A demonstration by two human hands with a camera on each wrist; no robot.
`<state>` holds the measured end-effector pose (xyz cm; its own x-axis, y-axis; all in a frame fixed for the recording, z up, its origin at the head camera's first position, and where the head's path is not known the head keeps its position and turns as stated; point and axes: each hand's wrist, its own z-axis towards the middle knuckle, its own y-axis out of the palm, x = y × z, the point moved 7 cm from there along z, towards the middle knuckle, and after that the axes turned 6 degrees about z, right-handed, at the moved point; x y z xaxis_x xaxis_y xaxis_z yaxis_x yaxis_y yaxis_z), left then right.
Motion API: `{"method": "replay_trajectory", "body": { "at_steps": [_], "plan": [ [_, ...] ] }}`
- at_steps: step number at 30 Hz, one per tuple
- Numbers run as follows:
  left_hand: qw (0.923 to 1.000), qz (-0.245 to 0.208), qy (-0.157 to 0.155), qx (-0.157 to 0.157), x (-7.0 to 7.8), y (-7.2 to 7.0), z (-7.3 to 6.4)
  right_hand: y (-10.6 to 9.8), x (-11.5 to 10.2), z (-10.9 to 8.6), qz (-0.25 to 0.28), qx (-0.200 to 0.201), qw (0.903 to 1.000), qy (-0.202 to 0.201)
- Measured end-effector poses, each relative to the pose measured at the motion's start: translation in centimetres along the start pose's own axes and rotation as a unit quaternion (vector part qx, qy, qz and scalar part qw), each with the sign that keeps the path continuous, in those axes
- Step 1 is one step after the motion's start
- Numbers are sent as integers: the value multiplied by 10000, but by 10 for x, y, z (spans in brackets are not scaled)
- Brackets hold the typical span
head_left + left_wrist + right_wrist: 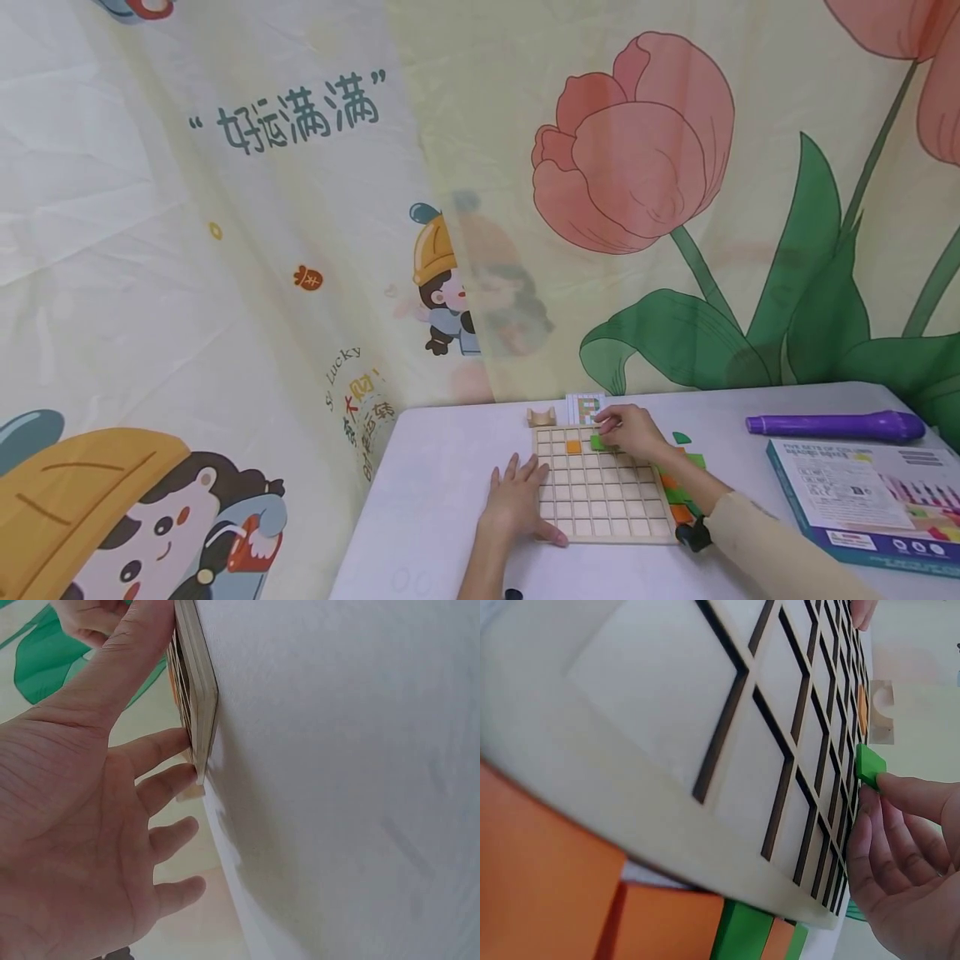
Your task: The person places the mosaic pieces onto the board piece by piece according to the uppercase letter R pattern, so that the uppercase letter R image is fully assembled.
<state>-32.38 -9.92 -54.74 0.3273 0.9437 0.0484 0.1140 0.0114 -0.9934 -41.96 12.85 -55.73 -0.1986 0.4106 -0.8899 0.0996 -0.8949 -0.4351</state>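
A pale wooden grid board (600, 502) lies on the white table, with one orange square tile (573, 447) in a cell near its far left corner. My left hand (516, 504) rests along the board's left side, fingers spread, and its thumb touches the near left edge. In the left wrist view, the fingertips meet the side of the board (201, 697). Over the far rows, my right hand (633, 433) pinches a green square tile (871, 765) between thumb and fingers. That tile is tilted at the grid, to the right of the orange one.
Orange and green tiles (697, 460) lie along the board's right side. Behind the board stand a patterned card (585, 408) and a small wooden holder (540, 417). Farther right are a purple microphone-shaped object (832, 425) and a flat box (862, 500). A printed curtain (480, 167) hangs behind the table.
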Motion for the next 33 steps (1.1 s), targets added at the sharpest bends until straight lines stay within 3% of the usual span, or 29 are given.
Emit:
{"method": "replay_trajectory", "body": {
  "at_steps": [18, 33],
  "plan": [
    [10000, 65, 52, 46, 1, 0, -1, 19, -1, 6, -407, 40, 9990, 155],
    [9999, 75, 56, 36, 3, -1, -1, -2, -4, -9, -228, 393, 9989, -118]
  ]
}}
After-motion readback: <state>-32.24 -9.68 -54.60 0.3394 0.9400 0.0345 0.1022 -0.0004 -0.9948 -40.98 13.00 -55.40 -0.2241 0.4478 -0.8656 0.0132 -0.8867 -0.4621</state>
